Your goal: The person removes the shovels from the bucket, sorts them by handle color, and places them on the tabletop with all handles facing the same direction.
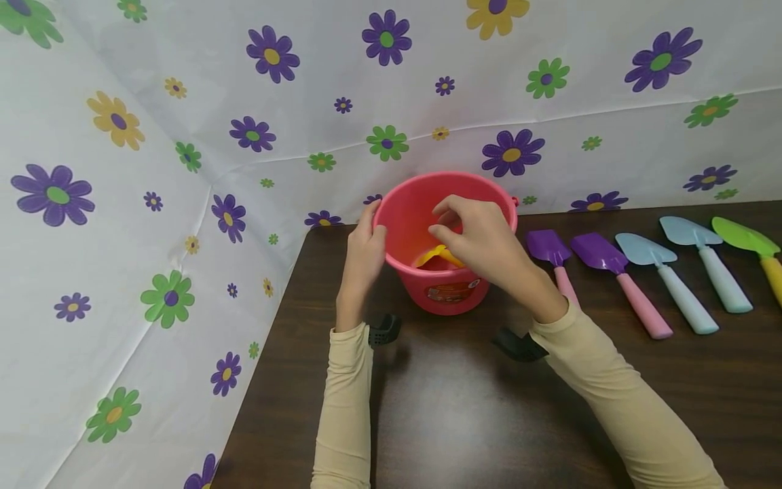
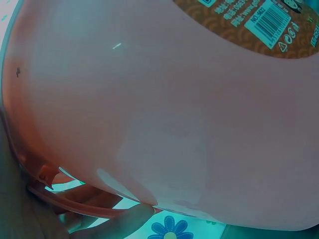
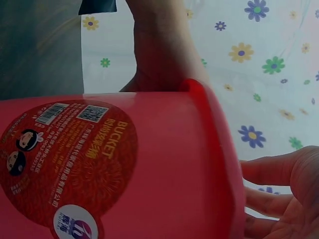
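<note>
A pink-red plastic bucket (image 1: 449,292) stands upright on the dark table, its label facing me. At its left side my left hand (image 1: 365,248) grips the rim, with the thumb toward the front; in the left wrist view, fingers (image 2: 130,219) lie by the bucket's handle (image 2: 75,205). My right hand (image 1: 479,231) hovers over the bucket's mouth with its fingers loosely bent. No object shows between those fingers in the right wrist view. Inside the bucket lies a yellow plastic piece (image 1: 435,253), partly hidden by the front rim, so its kind is unclear.
To the bucket's right lies a row of toy shovels and trowels: two purple shovels (image 1: 599,251) with pink handles, two light-blue trowels (image 1: 690,231), and a green trowel (image 1: 742,234) with a yellow handle. A flower-printed sheet (image 1: 305,183) hangs behind and left of the table (image 1: 293,394).
</note>
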{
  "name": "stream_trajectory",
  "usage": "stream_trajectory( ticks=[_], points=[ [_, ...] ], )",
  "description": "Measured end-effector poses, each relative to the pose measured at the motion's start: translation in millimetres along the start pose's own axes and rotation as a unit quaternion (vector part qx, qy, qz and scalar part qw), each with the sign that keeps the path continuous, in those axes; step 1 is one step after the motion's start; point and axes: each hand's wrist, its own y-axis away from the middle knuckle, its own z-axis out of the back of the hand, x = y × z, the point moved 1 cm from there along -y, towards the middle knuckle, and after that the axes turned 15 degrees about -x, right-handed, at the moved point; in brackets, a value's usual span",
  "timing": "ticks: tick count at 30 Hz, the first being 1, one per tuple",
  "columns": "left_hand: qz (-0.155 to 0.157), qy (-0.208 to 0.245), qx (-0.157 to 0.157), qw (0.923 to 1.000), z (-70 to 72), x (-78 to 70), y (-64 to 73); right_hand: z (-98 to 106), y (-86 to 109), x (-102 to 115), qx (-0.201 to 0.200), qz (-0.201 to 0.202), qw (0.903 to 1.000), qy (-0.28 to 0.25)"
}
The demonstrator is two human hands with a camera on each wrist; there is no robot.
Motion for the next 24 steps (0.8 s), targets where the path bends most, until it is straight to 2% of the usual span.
stream_trajectory(
  ticks=[5,14,24],
  points=[
    [0.005,-0.002,-0.001,1.0000,-1.5,-1.4,-0.5,-5.0,-7.9,-3.4,0.028,-0.006,0.9995,0.016],
    [0.020,-0.006,0.002,0.9998,-3.9,-2.6,-0.6,-15.4,-17.7,-12.7,0.113,-0.011,0.9908,0.073],
    [0.006,-0.009,-0.003,0.9999,-3.5,-1.5,-2.2,-21.1,-22.7,-18.4,0.157,-0.034,0.9816,0.103]
  ],
)
